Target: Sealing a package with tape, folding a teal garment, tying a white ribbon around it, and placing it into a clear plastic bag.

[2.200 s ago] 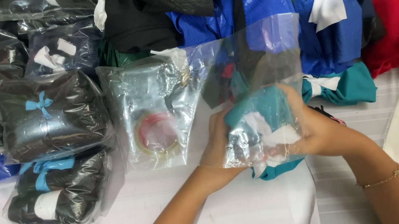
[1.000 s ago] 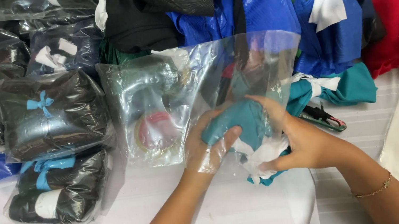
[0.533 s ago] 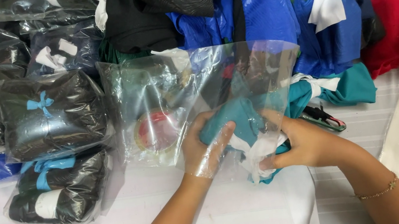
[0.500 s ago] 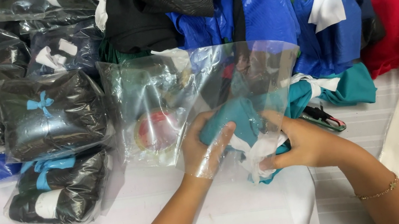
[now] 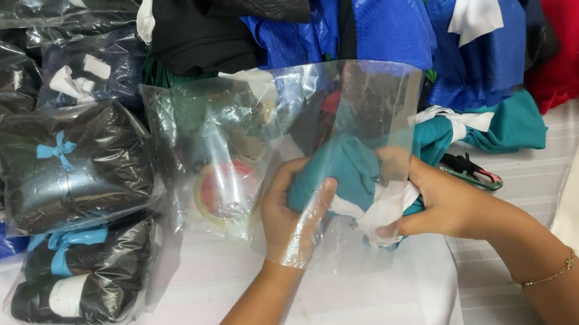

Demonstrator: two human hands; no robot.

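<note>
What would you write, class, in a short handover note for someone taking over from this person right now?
Left hand: inside the clear plastic bag, gripping the folded teal garment.
Right hand: outside the bag's mouth, holding the garment's white ribbon end.
Done: garment folded, tied and partly in the bag; bagged dark garments stacked at left.
Left: garment not fully inside; bag unsealed. A tape roll lies behind the bag, and unbagged blue and red garments sit at the back.
</note>
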